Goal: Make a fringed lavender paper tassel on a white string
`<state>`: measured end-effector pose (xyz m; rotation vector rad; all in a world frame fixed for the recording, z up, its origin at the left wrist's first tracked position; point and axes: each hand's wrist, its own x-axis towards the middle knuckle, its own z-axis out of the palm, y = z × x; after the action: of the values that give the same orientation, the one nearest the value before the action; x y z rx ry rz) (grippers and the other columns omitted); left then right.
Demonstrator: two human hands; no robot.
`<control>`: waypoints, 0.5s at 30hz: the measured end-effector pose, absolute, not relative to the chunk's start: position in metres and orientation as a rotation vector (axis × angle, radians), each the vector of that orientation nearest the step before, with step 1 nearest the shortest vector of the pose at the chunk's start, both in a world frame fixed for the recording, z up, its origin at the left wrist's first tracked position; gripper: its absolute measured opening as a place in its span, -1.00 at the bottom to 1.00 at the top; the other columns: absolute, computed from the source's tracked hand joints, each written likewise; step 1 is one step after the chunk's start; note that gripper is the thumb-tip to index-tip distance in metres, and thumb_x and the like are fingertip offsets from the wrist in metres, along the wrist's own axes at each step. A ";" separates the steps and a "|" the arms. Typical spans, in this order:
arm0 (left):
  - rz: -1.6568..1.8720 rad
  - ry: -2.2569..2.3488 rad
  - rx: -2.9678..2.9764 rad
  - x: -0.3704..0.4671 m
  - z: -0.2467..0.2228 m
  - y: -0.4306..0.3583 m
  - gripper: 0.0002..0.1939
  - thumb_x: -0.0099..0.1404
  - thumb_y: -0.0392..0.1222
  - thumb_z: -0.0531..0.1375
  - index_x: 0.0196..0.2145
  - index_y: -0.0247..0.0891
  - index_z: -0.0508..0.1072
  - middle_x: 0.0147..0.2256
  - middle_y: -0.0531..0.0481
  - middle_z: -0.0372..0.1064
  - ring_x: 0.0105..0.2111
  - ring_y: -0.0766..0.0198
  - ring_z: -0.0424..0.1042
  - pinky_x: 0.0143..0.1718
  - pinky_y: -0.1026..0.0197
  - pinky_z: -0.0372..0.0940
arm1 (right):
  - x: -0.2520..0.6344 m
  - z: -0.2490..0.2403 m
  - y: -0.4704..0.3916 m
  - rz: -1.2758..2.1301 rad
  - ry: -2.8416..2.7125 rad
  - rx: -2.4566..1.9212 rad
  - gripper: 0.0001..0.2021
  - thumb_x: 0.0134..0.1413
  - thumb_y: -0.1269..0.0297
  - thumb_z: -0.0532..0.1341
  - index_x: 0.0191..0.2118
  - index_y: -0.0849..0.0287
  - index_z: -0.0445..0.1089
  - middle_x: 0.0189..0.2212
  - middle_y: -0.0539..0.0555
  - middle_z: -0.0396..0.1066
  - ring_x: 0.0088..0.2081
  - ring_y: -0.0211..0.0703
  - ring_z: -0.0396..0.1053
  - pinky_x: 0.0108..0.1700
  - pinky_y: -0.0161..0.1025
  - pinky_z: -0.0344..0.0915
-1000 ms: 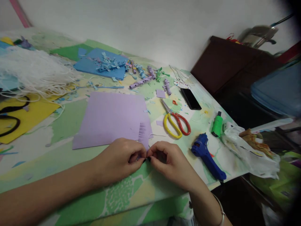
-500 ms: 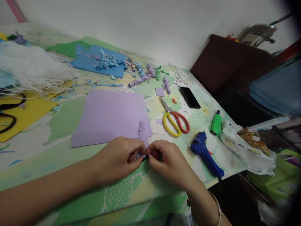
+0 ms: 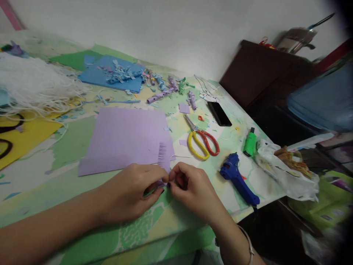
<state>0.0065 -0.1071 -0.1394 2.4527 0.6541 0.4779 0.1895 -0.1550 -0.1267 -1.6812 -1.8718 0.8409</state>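
My left hand (image 3: 138, 189) and my right hand (image 3: 190, 189) meet near the table's front edge, thumbs and forefingers pinched. Between their fingertips is the lower end of a fringed purple paper strip (image 3: 163, 154), whose finely cut part reaches up over a purple paper sheet (image 3: 127, 132). The pinched end is mostly covered by my fingers. A white string (image 3: 182, 156) runs out to the right, just beyond my fingertips. Scissors (image 3: 200, 143) with one yellow and one red handle lie right of the sheet. Farther right rests a blue glue gun (image 3: 238, 178).
A black phone (image 3: 219, 113), a green lighter (image 3: 249, 142) and food in a white plastic bag (image 3: 286, 173) lie to the right. Rolled paper pieces (image 3: 161, 95) and blue sheets (image 3: 96, 77) are at the back. White string (image 3: 35, 82) heaps over yellow paper (image 3: 30, 138) at left.
The whole view has shifted slightly, so things appear a little farther left. Both hands keep pinching the strip's end, with only small finger movement.
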 end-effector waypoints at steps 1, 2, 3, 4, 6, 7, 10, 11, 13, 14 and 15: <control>0.493 0.628 2.462 0.007 -0.141 -0.107 -0.88 0.27 -0.35 0.06 -0.35 -0.27 0.39 -0.49 0.09 0.28 -0.52 0.36 0.23 -0.49 0.29 0.08 | 0.190 -0.127 -0.155 0.872 -1.846 -1.673 -0.85 -0.14 0.57 0.16 -0.42 0.18 0.34 -0.62 -0.13 0.19 -0.53 -0.34 0.14 -0.45 -0.37 0.01; 0.503 0.605 2.470 0.007 -0.142 -0.107 -0.87 0.28 -0.35 0.05 -0.34 -0.27 0.39 -0.47 0.07 0.30 -0.49 0.36 0.26 -0.48 0.28 0.09 | 0.190 -0.127 -0.154 0.895 -1.822 -1.669 -0.83 -0.14 0.58 0.15 -0.42 0.18 0.34 -0.61 -0.13 0.20 -0.53 -0.34 0.16 -0.45 -0.38 0.01; 0.513 0.589 2.479 0.007 -0.143 -0.107 -0.85 0.30 -0.36 0.04 -0.33 -0.27 0.40 -0.45 0.06 0.31 -0.47 0.35 0.28 -0.47 0.28 0.10 | 0.190 -0.127 -0.154 0.911 -1.803 -1.669 -0.82 -0.15 0.60 0.14 -0.43 0.18 0.33 -0.60 -0.12 0.22 -0.52 -0.34 0.17 -0.45 -0.38 0.02; 0.522 0.577 2.490 0.007 -0.144 -0.107 -0.83 0.31 -0.36 0.04 -0.33 -0.27 0.41 -0.44 0.05 0.31 -0.46 0.34 0.29 -0.46 0.27 0.10 | 0.190 -0.127 -0.153 0.912 -1.788 -1.678 -0.81 -0.17 0.62 0.13 -0.44 0.18 0.33 -0.60 -0.11 0.24 -0.52 -0.34 0.18 -0.45 -0.38 0.03; 0.554 0.552 2.512 0.006 -0.146 -0.107 -0.80 0.32 -0.38 0.03 -0.32 -0.27 0.44 -0.44 0.04 0.31 -0.46 0.35 0.30 -0.47 0.27 0.10 | 0.188 -0.128 -0.152 0.899 -1.748 -1.726 -0.79 -0.23 0.65 0.12 -0.49 0.18 0.31 -0.61 -0.11 0.24 -0.53 -0.34 0.18 -0.46 -0.38 0.02; 0.572 0.538 2.528 0.006 -0.146 -0.107 -0.79 0.32 -0.38 0.03 -0.31 -0.26 0.46 -0.45 0.04 0.30 -0.47 0.35 0.29 -0.48 0.27 0.09 | 0.186 -0.128 -0.152 0.890 -1.724 -1.757 -0.79 -0.26 0.66 0.11 -0.52 0.18 0.30 -0.63 -0.11 0.23 -0.54 -0.34 0.17 -0.48 -0.38 0.01; 0.604 0.507 2.603 0.003 -0.146 -0.108 -0.78 0.32 -0.38 0.05 -0.29 -0.26 0.50 -0.49 0.06 0.26 -0.53 0.35 0.26 -0.54 0.24 0.05 | 0.181 -0.129 -0.153 0.852 -1.670 -1.817 -0.78 -0.28 0.67 0.10 -0.54 0.18 0.27 -0.65 -0.12 0.19 -0.56 -0.34 0.15 -0.50 -0.37 -0.01; 0.606 0.503 2.630 0.003 -0.146 -0.108 -0.78 0.32 -0.37 0.06 -0.28 -0.26 0.50 -0.51 0.07 0.25 -0.55 0.35 0.26 -0.55 0.23 0.04 | 0.180 -0.129 -0.154 0.834 -1.669 -1.822 -0.78 -0.28 0.67 0.10 -0.53 0.18 0.26 -0.65 -0.12 0.18 -0.56 -0.33 0.14 -0.50 -0.37 -0.02; 0.615 0.490 2.676 0.002 -0.146 -0.109 -0.78 0.33 -0.36 0.06 -0.29 -0.27 0.51 -0.52 0.07 0.25 -0.56 0.34 0.26 -0.56 0.22 0.04 | 0.179 -0.131 -0.157 0.796 -1.692 -1.803 -0.77 -0.27 0.68 0.10 -0.52 0.18 0.24 -0.65 -0.12 0.17 -0.55 -0.33 0.14 -0.48 -0.36 -0.02; 0.632 0.479 2.694 0.001 -0.146 -0.109 -0.78 0.34 -0.36 0.05 -0.29 -0.27 0.51 -0.53 0.06 0.25 -0.56 0.33 0.26 -0.56 0.21 0.05 | 0.179 -0.132 -0.159 0.775 -1.704 -1.785 -0.77 -0.27 0.68 0.10 -0.51 0.18 0.24 -0.65 -0.12 0.17 -0.54 -0.32 0.14 -0.47 -0.36 -0.02; 0.659 0.468 2.710 0.001 -0.147 -0.109 -0.77 0.34 -0.36 0.04 -0.29 -0.28 0.51 -0.54 0.07 0.26 -0.56 0.33 0.26 -0.57 0.21 0.05 | 0.179 -0.134 -0.161 0.745 -1.707 -1.768 -0.77 -0.26 0.68 0.11 -0.51 0.18 0.24 -0.64 -0.12 0.17 -0.54 -0.32 0.14 -0.46 -0.35 -0.01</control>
<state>0.0013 -0.1090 -0.1467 2.7098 0.4677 0.6594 0.1795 -0.1611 -0.1337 -1.7678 -1.7072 0.7452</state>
